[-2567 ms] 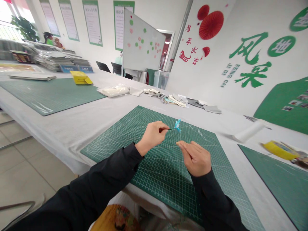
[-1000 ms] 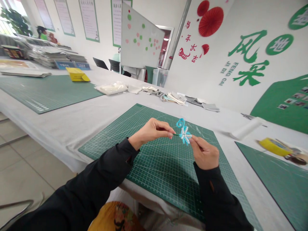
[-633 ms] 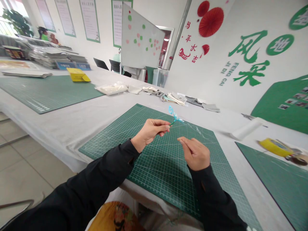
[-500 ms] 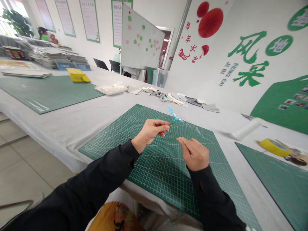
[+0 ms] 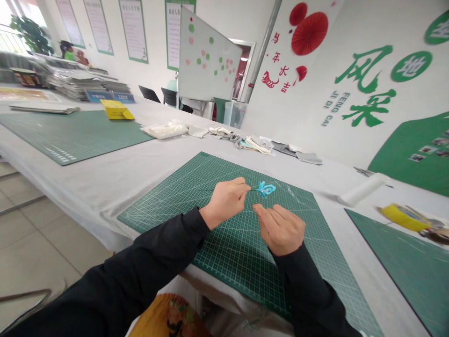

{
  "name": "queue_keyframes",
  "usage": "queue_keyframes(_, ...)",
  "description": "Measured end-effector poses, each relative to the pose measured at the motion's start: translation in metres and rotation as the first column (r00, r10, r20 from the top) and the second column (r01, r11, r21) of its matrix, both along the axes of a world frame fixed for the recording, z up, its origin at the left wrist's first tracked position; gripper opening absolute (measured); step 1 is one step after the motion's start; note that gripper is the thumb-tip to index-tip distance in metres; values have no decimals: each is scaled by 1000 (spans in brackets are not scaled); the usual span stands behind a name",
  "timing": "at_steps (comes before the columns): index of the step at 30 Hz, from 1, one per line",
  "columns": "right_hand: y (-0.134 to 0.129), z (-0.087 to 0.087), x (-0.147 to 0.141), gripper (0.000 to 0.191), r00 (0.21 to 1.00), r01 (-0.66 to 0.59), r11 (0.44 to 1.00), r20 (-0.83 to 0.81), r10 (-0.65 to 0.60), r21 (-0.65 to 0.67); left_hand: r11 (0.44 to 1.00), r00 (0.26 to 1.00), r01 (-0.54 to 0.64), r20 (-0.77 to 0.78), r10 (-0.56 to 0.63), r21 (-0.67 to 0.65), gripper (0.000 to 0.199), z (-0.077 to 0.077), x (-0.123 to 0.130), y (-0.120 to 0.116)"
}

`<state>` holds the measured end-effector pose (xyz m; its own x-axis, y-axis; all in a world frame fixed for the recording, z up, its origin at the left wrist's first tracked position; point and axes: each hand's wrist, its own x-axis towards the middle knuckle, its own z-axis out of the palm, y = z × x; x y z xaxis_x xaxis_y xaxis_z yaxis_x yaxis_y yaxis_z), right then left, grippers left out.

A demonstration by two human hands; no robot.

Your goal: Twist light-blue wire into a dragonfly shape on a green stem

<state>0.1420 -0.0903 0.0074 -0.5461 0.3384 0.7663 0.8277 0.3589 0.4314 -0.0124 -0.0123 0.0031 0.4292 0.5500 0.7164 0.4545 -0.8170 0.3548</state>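
Note:
My left hand pinches the thin green stem of a small blue flower, a looped, open-petalled piece. Its head points right, past my fingertips, and the fine stem trails out on the left side of the hand. Just to the right and nearer to me, my right hand is closed, thumb against the bent fingers; whatever it may pinch is too fine to make out. The two hands are close but apart. Both are above a green gridded cutting mat on the table.
A second cutting mat carries a yellow box. Behind lie a plastic bag and cloth scraps. To the right are a white roll, a third mat and a yellow tape roll. Stacked papers stand far left.
My left hand has rolled over and come slightly lower, turning the flower from upright to pointing right. My right hand stays closed and has shifted slightly.

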Motion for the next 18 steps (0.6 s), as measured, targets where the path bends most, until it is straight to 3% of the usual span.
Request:
queue_keyframes(3, -2, 3, 1, 8, 1000, 5, 1000, 26, -5, 16, 990, 955, -6, -292, 47, 140, 20, -1, -2, -1)
queue_keyframes(6, -2, 6, 10, 8, 999, 36, 998, 14, -37, 47, 977, 903, 51, -426, 44, 208, 16, 2, -4, 0)
queue_keyframes(13, 0, 6, 28, 7, 997, 69, 997, -46, -67, 36, 936, 840, 225, -541, -46, 270, 13, 10, -9, -1)
queue_keyframes(18, 2, 5, 32, 12, 977, -48, 991, -210, 20, -129, 927, 824, 344, -521, -222, 149, 19, 13, -11, -5)
